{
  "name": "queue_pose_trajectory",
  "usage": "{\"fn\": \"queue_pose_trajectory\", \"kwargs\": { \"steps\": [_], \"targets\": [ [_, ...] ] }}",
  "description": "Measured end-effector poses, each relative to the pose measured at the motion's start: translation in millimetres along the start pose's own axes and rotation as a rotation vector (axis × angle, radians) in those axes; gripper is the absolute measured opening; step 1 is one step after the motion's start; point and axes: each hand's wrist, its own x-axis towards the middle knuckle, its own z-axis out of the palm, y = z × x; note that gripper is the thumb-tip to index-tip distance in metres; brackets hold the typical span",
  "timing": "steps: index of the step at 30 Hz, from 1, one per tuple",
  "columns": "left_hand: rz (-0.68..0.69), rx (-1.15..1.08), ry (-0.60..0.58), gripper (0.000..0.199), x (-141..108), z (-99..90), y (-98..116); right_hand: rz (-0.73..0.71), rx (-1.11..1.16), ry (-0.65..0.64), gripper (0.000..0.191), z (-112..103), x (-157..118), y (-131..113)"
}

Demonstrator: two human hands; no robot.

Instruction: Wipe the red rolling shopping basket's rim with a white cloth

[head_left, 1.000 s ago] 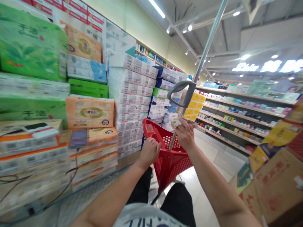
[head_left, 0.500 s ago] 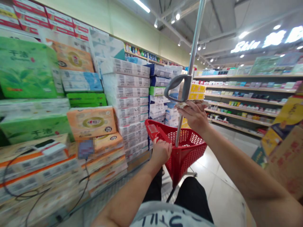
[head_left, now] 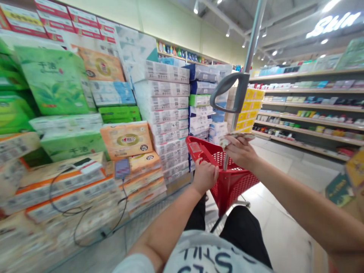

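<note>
A red plastic shopping cart (head_left: 234, 189) with perforated basket walls stands right in front of my body. My left hand (head_left: 205, 175) is closed over its near red rim. From the cart rises a silver metal pole (head_left: 255, 36), bearing a grey loop handle (head_left: 242, 93). My right hand (head_left: 241, 151) presses a crumpled, patterned cloth (head_left: 229, 139) against the pole, just below the grey handle. The fingers lie bent over the cloth, and part of the cloth is hidden behind them.
Stacked tissue packs (head_left: 125, 140) fill the left side, with a loose black cable (head_left: 68, 212) hanging over them. White cartons (head_left: 170, 91) stand beyond. Stocked shelves (head_left: 313, 93) line the right, above a tiled floor (head_left: 275, 231). Cardboard boxes (head_left: 339, 189) lie at the right edge.
My right hand has slid down the pole with the cloth, leaving a wider gap below the grey handle. The view has swung left. My left hand keeps its hold on the rim.
</note>
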Motion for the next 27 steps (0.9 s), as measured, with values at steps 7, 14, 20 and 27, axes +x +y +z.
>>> {"fn": "queue_pose_trajectory", "kwargs": {
  "steps": [7,14,20,27],
  "targets": [
    [-0.002,-0.059,-0.02,0.035,-3.1,-5.6,-1.7,0.131,-0.004,-0.039,0.02,-7.1,8.9,13.6],
    [0.041,-0.037,-0.04,0.037,-7.4,-16.6,-18.0,0.005,0.221,-0.142,0.024,-0.7,6.2,-1.2],
    [0.033,-0.019,-0.014,0.04,1.6,-11.1,-48.3,0.049,0.31,-0.121,0.026,12.5,6.2,-28.8],
    [0.002,-0.073,-0.015,0.043,9.7,1.7,-69.5,0.234,0.308,-0.196,0.042,20.6,-0.5,-43.3]
  ]
}}
